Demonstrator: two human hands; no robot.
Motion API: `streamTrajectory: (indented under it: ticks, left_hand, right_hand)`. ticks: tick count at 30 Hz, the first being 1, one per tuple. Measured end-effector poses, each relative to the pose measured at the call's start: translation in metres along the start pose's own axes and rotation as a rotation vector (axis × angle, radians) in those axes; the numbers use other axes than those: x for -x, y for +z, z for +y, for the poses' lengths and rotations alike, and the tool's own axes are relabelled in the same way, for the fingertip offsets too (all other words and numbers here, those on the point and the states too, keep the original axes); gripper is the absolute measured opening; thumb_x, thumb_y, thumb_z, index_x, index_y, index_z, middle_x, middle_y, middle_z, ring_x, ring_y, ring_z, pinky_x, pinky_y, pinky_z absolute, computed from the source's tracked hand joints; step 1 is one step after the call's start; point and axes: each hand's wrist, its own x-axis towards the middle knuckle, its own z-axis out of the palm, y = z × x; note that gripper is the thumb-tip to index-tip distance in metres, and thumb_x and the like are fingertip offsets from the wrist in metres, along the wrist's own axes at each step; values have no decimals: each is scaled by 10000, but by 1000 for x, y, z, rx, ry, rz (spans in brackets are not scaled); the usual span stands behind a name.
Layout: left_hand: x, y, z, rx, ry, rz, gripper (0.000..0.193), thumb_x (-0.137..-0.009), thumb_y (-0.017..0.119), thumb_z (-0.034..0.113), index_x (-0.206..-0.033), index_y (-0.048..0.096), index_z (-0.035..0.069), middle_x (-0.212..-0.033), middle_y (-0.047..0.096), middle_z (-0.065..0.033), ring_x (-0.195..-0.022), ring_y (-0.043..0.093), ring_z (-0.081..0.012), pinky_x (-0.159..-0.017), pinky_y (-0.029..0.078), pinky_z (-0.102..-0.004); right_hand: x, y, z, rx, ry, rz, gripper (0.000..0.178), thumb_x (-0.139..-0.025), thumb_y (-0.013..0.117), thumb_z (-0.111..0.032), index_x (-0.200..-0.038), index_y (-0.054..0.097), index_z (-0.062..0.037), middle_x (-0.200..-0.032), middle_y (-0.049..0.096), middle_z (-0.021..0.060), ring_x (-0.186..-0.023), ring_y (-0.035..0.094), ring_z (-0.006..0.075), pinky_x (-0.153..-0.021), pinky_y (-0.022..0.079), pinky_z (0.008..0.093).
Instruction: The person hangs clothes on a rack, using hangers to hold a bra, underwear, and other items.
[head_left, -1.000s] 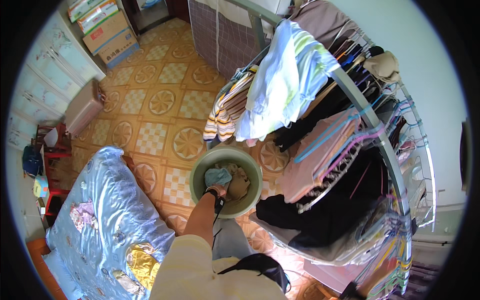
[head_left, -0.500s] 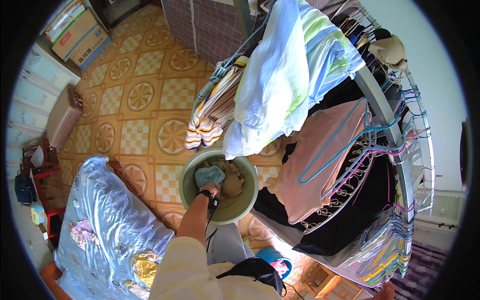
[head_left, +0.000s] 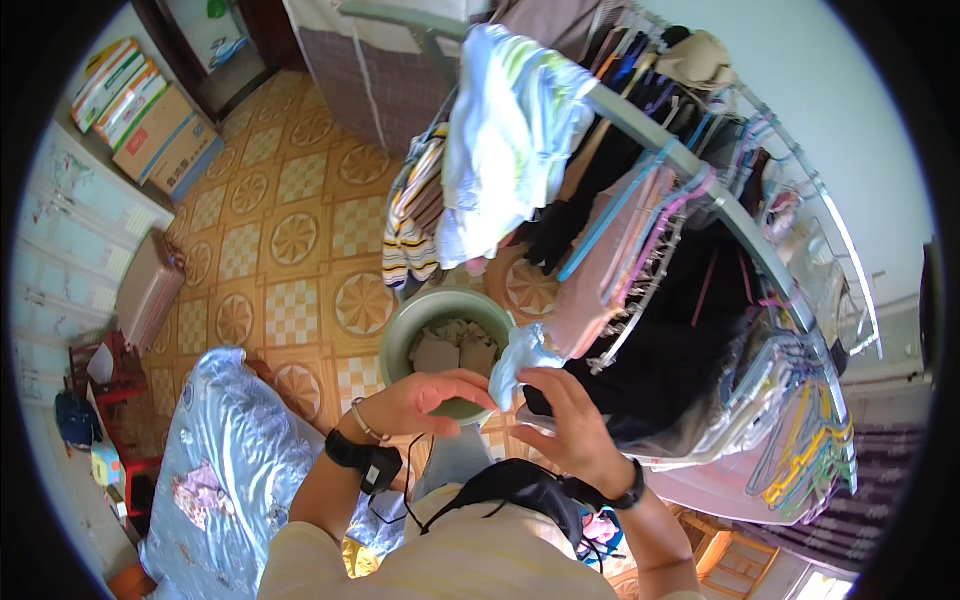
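A crumpled light blue cloth [head_left: 522, 362] is up in the air over the right rim of a round green bucket [head_left: 396, 345]. My right hand [head_left: 572, 422] has its fingers on the cloth's lower right part, its thumb showing apart below. Close by on the other side, my left hand [head_left: 432, 402] stretches its fingers toward the cloth, their tips at or near its lower left edge; whether they touch it I cannot tell. Inside the bucket lie beige, wet-looking clothes [head_left: 455, 345].
Hanging clothes, including a blue-and-green garment [head_left: 505, 140] and a pink one [head_left: 610, 260], crowd the metal drying rack [head_left: 740, 215] on the right. Colored hangers [head_left: 800, 450] bunch at its near end. A blue-covered bed [head_left: 225, 470] stands left, with boxes [head_left: 155, 130] beyond.
The light blue cloth has come up out of the bucket, where my left hand was on it. My right hand has come in from the lower right edge to the cloth.
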Motion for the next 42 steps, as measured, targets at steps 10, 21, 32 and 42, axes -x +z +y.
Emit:
streamTrajectory:
  ticks: [10, 21, 32, 42]
  left_hand:
    - [-98, 124, 90, -646, 371, 315, 638, -804, 729, 286, -1298, 431, 15, -1252, 462, -98, -1169, 478, -209, -1019, 364, -348]
    - [-202, 316, 111, -848, 768, 504, 107, -898, 561, 80, -856, 619, 0, -792, 573, -77, -743, 540, -199, -695, 424, -289]
    - [-282, 402, 30, -1147, 336, -157, 179, -745, 687, 2, -822, 525, 4, -792, 509, -86, -717, 572, -221, -650, 456, -332]
    - [-343, 463, 10, -989, 390, 68, 273, -703, 518, -104, -936, 574, 27, -809, 598, -117, -758, 615, -274, -642, 496, -368]
  right_hand:
    - [83, -102, -27, -758, 195, 310, 112, -955, 494, -98, -1003, 561, -23, -830, 530, -43, -764, 453, 32, -687, 388, 192]
    - [311, -141, 34, 377, 206, 853, 310, -762, 621, 34, -1055, 573, -56, -948, 571, 128, -841, 586, 318, -724, 477, 382]
    - [543, -220, 57, -926, 467, 1303, 87, -912, 518, -44, -999, 518, -36, -853, 577, 27, -777, 605, 141, -715, 544, 301]
    - [616, -240, 45, 697, 878, 1526, 180, -708, 544, 41, -844, 609, -58, -853, 578, 119, -759, 590, 346, -667, 472, 416]
